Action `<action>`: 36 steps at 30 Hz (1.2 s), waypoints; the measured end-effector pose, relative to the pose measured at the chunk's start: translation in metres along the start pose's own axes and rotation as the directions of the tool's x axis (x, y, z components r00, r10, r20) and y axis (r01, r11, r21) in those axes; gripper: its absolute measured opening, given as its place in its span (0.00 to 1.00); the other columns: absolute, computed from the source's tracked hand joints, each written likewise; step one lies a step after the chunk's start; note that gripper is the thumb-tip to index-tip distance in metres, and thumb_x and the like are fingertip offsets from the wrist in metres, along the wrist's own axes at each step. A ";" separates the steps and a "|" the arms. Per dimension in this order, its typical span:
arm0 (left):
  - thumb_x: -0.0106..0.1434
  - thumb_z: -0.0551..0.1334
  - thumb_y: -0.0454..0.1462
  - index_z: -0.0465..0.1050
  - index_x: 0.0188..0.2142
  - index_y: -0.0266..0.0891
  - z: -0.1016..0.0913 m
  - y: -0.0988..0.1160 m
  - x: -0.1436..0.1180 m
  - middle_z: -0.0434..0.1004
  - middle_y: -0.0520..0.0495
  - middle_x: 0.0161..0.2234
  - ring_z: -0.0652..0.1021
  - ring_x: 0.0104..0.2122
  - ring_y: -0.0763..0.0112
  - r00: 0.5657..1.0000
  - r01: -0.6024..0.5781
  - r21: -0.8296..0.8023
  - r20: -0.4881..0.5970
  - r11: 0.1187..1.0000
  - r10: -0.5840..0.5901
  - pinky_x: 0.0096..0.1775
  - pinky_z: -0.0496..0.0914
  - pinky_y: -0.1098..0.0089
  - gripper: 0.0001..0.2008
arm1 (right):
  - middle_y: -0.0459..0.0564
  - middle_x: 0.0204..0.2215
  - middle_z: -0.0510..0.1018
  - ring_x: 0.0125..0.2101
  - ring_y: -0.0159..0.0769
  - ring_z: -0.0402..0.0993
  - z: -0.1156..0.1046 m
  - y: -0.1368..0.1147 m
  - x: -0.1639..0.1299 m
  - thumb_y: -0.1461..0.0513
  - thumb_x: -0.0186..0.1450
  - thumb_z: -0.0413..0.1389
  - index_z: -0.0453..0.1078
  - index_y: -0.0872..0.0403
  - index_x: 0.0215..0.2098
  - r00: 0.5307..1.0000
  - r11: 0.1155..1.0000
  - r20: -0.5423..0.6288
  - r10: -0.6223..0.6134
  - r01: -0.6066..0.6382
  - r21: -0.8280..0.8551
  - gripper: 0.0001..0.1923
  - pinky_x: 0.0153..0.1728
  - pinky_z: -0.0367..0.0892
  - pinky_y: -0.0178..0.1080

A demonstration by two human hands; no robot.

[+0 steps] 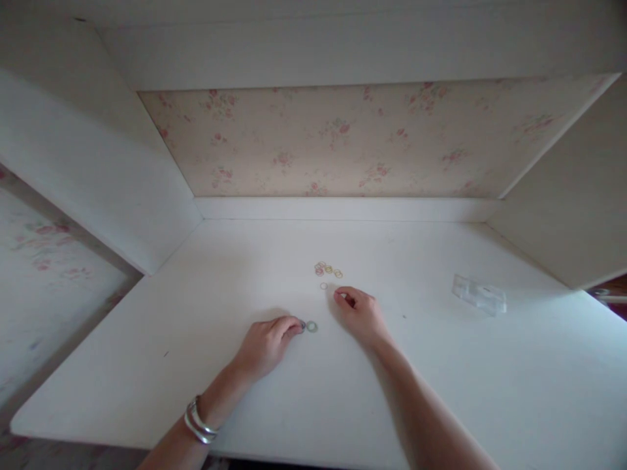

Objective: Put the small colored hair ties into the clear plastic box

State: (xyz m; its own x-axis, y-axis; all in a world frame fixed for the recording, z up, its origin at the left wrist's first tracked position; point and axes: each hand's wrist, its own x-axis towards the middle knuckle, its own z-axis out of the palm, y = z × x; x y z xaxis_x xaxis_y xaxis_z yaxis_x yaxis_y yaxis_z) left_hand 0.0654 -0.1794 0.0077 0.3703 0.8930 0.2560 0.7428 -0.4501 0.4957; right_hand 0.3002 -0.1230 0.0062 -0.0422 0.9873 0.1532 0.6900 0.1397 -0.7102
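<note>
Several small coloured rings (328, 269) lie in a loose cluster on the white desk (206, 287), and one single pale ring (323, 286) sits just below them. My left hand (267, 343), with a metal bracelet at the wrist, pinches a small dark ring at its fingertips, touching a greenish ring (312, 326) lying on the desk. My right hand (360, 314) rests on the desk just right of the single ring, its fingertips pinched together; whether it holds a ring is too small to tell.
A small clear plastic bag (479, 295) lies on the desk at the right. White side panels and a floral papered back wall (343, 140) enclose the desk. The desk's front edge runs just under my forearms.
</note>
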 end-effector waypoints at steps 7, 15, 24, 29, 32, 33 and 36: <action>0.68 0.48 0.47 0.67 0.36 0.40 -0.009 -0.001 0.006 0.70 0.53 0.23 0.71 0.22 0.74 0.967 0.250 -0.149 -0.005 0.957 -0.254 0.27 0.63 0.74 0.15 | 0.46 0.36 0.79 0.32 0.34 0.72 0.001 -0.016 0.016 0.57 0.64 0.47 0.73 0.46 0.43 0.986 0.957 0.149 -0.067 0.106 -0.271 0.14 0.30 0.57 0.34; 0.66 0.49 0.48 0.68 0.35 0.40 -0.010 -0.002 0.013 0.66 0.55 0.21 0.67 0.21 0.74 0.960 0.269 -0.265 -0.002 0.926 -0.280 0.25 0.59 0.74 0.16 | 0.52 0.36 0.79 0.33 0.39 0.74 0.001 -0.022 0.037 0.60 0.64 0.47 0.74 0.50 0.35 0.959 0.902 0.276 -0.065 0.175 -0.394 0.13 0.29 0.56 0.36; 0.66 0.50 0.47 0.68 0.37 0.39 -0.008 -0.005 0.012 0.69 0.53 0.23 0.68 0.22 0.74 0.964 0.245 -0.293 -0.027 0.924 -0.264 0.26 0.59 0.74 0.16 | 0.49 0.35 0.78 0.34 0.34 0.72 -0.015 -0.031 0.007 0.61 0.66 0.46 0.72 0.51 0.37 0.935 0.919 0.327 -0.139 0.244 -0.308 0.12 0.32 0.57 0.33; 0.66 0.50 0.47 0.68 0.37 0.39 -0.009 -0.003 0.012 0.68 0.54 0.22 0.68 0.22 0.74 0.970 0.227 -0.278 -0.022 0.933 -0.243 0.27 0.59 0.75 0.15 | 0.46 0.35 0.77 0.33 0.32 0.72 -0.013 -0.023 -0.034 0.62 0.67 0.45 0.70 0.51 0.37 0.930 0.959 0.300 -0.214 0.258 -0.117 0.12 0.33 0.58 0.33; 0.66 0.51 0.46 0.69 0.37 0.40 -0.011 -0.001 0.012 0.68 0.54 0.22 0.68 0.21 0.74 0.969 0.232 -0.271 -0.024 0.934 -0.247 0.26 0.59 0.75 0.15 | 0.45 0.35 0.77 0.35 0.32 0.72 -0.008 -0.020 -0.046 0.61 0.67 0.44 0.70 0.50 0.38 0.920 0.952 0.316 -0.233 0.283 -0.121 0.12 0.34 0.58 0.33; 0.66 0.51 0.47 0.69 0.37 0.40 -0.012 -0.001 0.012 0.68 0.54 0.22 0.67 0.21 0.74 0.968 0.235 -0.269 -0.025 0.934 -0.250 0.26 0.58 0.75 0.15 | 0.44 0.36 0.77 0.35 0.32 0.72 -0.007 -0.020 -0.047 0.61 0.67 0.44 0.70 0.49 0.38 0.918 0.947 0.316 -0.240 0.292 -0.130 0.12 0.35 0.58 0.33; 0.66 0.51 0.47 0.69 0.36 0.39 -0.014 0.000 0.011 0.64 0.56 0.20 0.66 0.20 0.75 0.965 0.244 -0.265 -0.030 0.933 -0.261 0.25 0.57 0.75 0.15 | 0.44 0.36 0.78 0.35 0.32 0.73 -0.005 -0.021 -0.048 0.61 0.67 0.45 0.70 0.48 0.39 0.918 0.936 0.307 -0.251 0.311 -0.163 0.12 0.34 0.58 0.33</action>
State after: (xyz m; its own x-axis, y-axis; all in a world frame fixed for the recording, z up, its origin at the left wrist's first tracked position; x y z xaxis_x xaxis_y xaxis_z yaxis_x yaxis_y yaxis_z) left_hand 0.0617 -0.1697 0.0216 0.1468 0.9788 0.1431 0.6357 -0.2042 0.7444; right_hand 0.2915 -0.1735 0.0171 -0.4338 0.8945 0.1079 0.7508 0.4251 -0.5056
